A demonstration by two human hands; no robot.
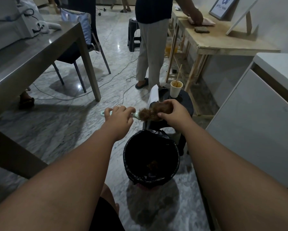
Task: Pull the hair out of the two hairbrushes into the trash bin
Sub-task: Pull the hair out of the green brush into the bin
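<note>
A pale green hairbrush (145, 114) is held level, just beyond the trash bin (176, 148). My left hand (119, 115) grips its handle. My right hand (174, 111) pinches a brown clump of hair (161, 107) at the brush head, still tangled in the bristles. The bin is lined with a black bag, and a small brown tuft of hair (152, 164) lies at its bottom. No second hairbrush is in view.
A black stool (186, 101) behind the bin carries a paper cup (176, 88) with a stick and white paper (154, 95). A grey table (31, 52) stands left, a white cabinet (260, 114) right. A person (152, 39) stands ahead by a wooden bench (223, 40). Cables cross the floor.
</note>
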